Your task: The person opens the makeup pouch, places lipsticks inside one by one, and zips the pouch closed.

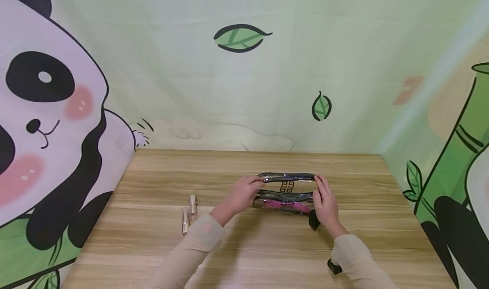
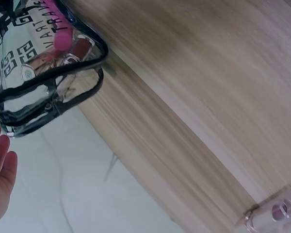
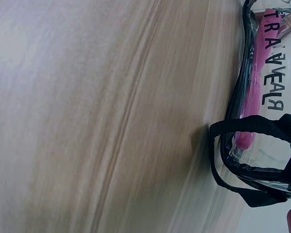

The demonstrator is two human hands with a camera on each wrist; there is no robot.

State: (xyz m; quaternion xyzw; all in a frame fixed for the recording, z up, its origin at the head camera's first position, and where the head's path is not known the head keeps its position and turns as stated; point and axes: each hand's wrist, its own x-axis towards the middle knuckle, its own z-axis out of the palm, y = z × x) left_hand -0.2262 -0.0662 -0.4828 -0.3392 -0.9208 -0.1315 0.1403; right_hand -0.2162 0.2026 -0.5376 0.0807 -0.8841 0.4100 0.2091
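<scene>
Holds the clear pouch by both ends, with the left grip and the right grip each curled over a corner of the black edging; cannot tell how firmly. Cannot tell either between resting on the bench and hanging just above it. Seems at the step of spreading or settling the pouch's mouth, apparently parted between the two grips. Calls next, by judgement, for keeping both ends level, then perhaps freeing the left grip for the pair of lipstick tubes lying near it, on its outer side. Between the grips, shows supple, glossy, see-through sheeting in a long boxy form, wrinkled with highlights and printed with a square black emblem. Behind the sheeting, shows a smooth, elongated pink item, plus slender shiny cosmetic tubes toward the left grip's end. Just beside the right grip, on the near side, dangles a black strap of woven webbing, likely to flop. Beyond the left grip, gleam clear-and-gold casings, slim and probably rigid. Beneath both grips, runs streaky wood grain.
</scene>
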